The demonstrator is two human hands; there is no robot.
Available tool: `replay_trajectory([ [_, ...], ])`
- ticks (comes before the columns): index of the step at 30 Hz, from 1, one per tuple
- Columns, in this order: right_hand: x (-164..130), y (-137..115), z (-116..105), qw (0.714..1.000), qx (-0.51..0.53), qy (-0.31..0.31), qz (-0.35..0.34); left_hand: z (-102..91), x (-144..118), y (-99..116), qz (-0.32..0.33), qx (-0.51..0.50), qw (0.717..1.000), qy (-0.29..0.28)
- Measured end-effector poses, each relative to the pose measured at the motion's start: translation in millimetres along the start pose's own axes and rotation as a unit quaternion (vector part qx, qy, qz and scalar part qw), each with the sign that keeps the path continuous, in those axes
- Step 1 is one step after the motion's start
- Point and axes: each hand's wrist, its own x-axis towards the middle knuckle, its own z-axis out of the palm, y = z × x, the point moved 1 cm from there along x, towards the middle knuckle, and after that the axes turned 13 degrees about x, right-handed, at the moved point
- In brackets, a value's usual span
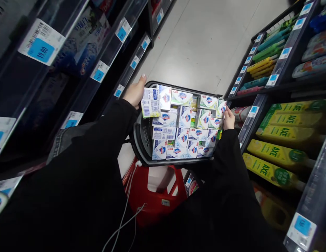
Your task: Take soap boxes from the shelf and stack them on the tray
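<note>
Nearest the camera, two black sleeves (81,175) are reaching forward over a red plastic stool (154,196), and a white cable (126,213) is trailing down across the lap. The stool is sitting under the near edge of a dark shopping basket (141,140), seemingly propping it at a height where both hands can work without carrying its weight.

The basket is lying with its long axis running left to right across the aisle, its open mouth facing up toward the camera, so every pack inside is readable at a glance. It is filled with white soap boxes (184,126), packed in rough rows; most are lying with printed faces up, a few turned to show barcode panels.

The left hand (135,92) is at the basket's far left corner, its grip closed around a single soap box (150,102). That box is being held with its long axis roughly upright in the view and its label side toward the camera, lifted just above the others. The right hand (228,117) is at the basket's right edge, fingers curled on a soap box at the end of the row (221,107); whether it is truly clasping that pack or only steadying it is hard to tell at this size.

Further out, yellow bottles (283,131) are lying on the right shelves, toothbrush packs (265,52) above them. Price tags (42,43) are lining the left shelves, and pale floor (205,42) is stretching down the aisle.
</note>
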Motion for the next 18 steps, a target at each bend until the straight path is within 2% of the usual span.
replay_trajectory([
  [4,-2,-2,8,0.998,-0.026,-0.044,-0.024,1.3,1,0,-0.008,-0.027,1.000,-0.014],
  [8,-9,-6,21,0.995,-0.062,-0.071,-0.032,3.7,10,-7,-0.005,-0.015,1.000,0.004],
  [10,-9,-6,24,0.994,-0.078,-0.065,-0.029,4.3,14,-11,0.000,-0.011,1.000,0.012],
  [15,15,-17,23,0.991,-0.122,0.028,-0.035,4.7,15,-13,0.017,0.005,1.000,0.005],
  [18,30,-34,34,0.982,-0.181,-0.019,-0.058,4.8,12,-11,0.022,0.016,1.000,-0.004],
])
